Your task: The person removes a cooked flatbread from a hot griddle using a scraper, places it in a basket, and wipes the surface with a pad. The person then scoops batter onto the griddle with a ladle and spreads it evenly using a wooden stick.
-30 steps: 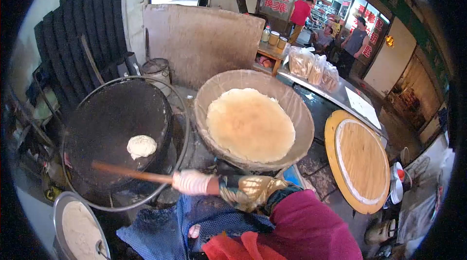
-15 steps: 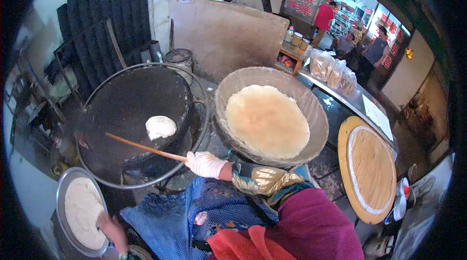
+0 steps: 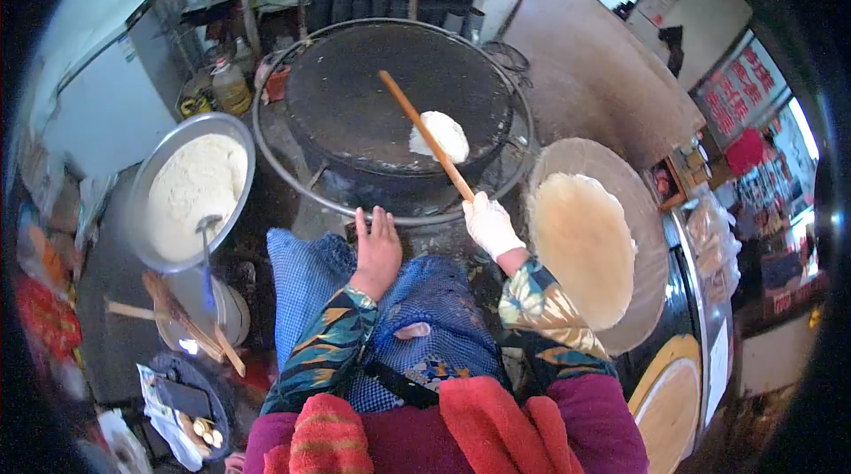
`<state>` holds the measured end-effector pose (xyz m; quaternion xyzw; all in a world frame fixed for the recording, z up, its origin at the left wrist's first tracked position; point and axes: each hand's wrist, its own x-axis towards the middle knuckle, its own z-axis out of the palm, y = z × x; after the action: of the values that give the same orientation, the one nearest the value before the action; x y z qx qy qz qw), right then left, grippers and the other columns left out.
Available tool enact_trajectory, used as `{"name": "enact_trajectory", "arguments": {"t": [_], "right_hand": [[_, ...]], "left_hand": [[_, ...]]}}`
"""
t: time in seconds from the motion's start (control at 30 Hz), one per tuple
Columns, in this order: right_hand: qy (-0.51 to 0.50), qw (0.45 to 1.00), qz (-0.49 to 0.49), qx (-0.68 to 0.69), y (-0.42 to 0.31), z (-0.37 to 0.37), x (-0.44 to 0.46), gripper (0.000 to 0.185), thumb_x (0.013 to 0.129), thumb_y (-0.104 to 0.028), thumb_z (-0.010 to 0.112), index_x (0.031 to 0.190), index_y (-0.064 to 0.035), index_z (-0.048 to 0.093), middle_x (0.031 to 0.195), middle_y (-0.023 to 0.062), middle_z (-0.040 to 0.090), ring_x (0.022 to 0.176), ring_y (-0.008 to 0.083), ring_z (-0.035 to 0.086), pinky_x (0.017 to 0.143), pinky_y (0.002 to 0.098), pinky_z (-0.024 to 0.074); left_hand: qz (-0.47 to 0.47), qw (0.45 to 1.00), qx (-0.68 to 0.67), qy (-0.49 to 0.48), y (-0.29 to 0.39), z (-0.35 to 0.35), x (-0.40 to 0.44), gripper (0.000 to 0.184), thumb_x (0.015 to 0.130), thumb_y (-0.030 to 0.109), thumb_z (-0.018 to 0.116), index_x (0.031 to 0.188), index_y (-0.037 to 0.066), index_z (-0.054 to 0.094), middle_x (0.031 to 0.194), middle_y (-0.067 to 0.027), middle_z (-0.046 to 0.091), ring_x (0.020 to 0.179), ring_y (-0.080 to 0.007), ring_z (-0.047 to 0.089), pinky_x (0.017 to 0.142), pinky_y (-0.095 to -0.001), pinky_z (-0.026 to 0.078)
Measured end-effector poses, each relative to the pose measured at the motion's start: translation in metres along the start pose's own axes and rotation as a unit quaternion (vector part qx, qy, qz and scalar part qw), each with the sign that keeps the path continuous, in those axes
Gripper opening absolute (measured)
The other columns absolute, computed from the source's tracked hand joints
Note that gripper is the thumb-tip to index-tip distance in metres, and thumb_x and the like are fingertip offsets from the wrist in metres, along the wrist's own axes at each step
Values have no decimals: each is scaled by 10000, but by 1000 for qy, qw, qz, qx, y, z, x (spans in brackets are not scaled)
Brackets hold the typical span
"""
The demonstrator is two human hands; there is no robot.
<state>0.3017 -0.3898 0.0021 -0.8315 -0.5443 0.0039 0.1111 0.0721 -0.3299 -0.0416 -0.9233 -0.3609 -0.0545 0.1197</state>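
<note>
My right hand, in a white glove, is closed around one end of a wooden stick. The stick slants up and left over a round black griddle, crossing above a white lump of dough near the griddle's right front. My bare left hand is empty, fingers spread, by the metal ring at the griddle's front. A metal bowl of dough with a blue-handled scraper stands to the left. A flat round pancake lies in a lined basket on the right.
Wooden sticks rest across a bucket at the lower left. A round wooden board is at the lower right. Bagged goods sit on a counter to the right. An oil bottle stands beyond the metal bowl.
The view has turned left. My left hand has moved from the dough bowl to the front of the griddle ring. The stick now passes over the dough lump.
</note>
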Motion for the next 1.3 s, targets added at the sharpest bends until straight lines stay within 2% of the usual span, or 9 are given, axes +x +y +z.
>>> {"name": "enact_trajectory", "arguments": {"t": [0.13, 0.2, 0.33, 0.4, 0.6, 0.73, 1.03, 1.2, 1.3], "right_hand": [[4, 998, 64, -16, 22, 5, 12, 339, 951, -356, 428, 934, -38, 543, 775, 231, 649, 773, 450, 623, 705, 528, 487], [40, 998, 35, -27, 25, 13, 21, 307, 942, -344, 460, 921, -49, 544, 761, 229, 642, 741, 433, 629, 689, 531, 488], [-40, 997, -39, -54, 13, 6, 2, 319, 941, -361, 459, 952, -47, 516, 777, 254, 638, 748, 442, 626, 684, 524, 492], [0, 998, 60, -26, 43, 16, 14, 340, 931, -374, 471, 963, -40, 521, 778, 270, 634, 761, 448, 624, 706, 527, 493], [-25, 999, -28, -17, 15, 1, -4, 342, 926, -366, 482, 918, -26, 520, 772, 285, 623, 762, 471, 611, 699, 547, 477], [50, 997, 31, -39, 64, 22, 16, 316, 926, -362, 492, 910, -47, 509, 772, 272, 624, 732, 466, 610, 660, 548, 481], [7, 996, 67, -58, 53, 12, 28, 352, 930, -397, 472, 992, -55, 527, 858, 270, 637, 851, 424, 626, 753, 518, 481], [-63, 997, 15, -38, 37, 20, 4, 344, 937, -386, 461, 972, -49, 525, 886, 286, 628, 884, 454, 602, 780, 567, 447], [19, 999, 41, 10, 56, 1, 20, 343, 932, -350, 474, 908, -25, 581, 816, 248, 656, 760, 424, 639, 685, 525, 509]], "left_hand": [[-10, 1000, 12, 1, 1, -13, -2, 508, 877, 156, 419, 1318, -95, 447, 1361, -230, 475, 1361, -330, 340, 1110, -646, 72], [-18, 1000, -2, -3, 1, -11, -3, 504, 874, 151, 422, 1313, -95, 452, 1354, -229, 481, 1355, -330, 349, 1111, -646, 69], [-34, 999, 2, -21, -3, -9, 1, 490, 890, 141, 405, 1323, -84, 445, 1367, -220, 472, 1362, -318, 344, 1113, -643, 57], [-37, 999, 14, -24, -5, -10, 0, 484, 898, 139, 397, 1327, -78, 444, 1374, -213, 469, 1366, -312, 340, 1113, -642, 52], [-47, 998, 17, -23, -16, -4, 3, 486, 899, 152, 398, 1326, -76, 448, 1380, -201, 468, 1367, -305, 342, 1106, -655, 44], [-58, 997, 36, -19, -22, 3, 0, 483, 890, 145, 407, 1322, -65, 460, 1390, -179, 467, 1357, -298, 364, 1100, -664, 58], [-86, 994, -15, -68, -45, -1, -1, 458, 914, 135, 391, 1329, -45, 466, 1404, -179, 449, 1368, -303, 339, 1099, -660, 34], [-114, 992, -18, -49, -59, 4, 0, 450, 901, 135, 404, 1313, -21, 496, 1397, -157, 466, 1366, -286, 349, 1092, -669, 38], [-113, 993, -2, 23, -71, 12, -4, 418, 869, 168, 451, 1231, -7, 563, 1312, -145, 536, 1297, -269, 426, 1082, -664, 105]]}}
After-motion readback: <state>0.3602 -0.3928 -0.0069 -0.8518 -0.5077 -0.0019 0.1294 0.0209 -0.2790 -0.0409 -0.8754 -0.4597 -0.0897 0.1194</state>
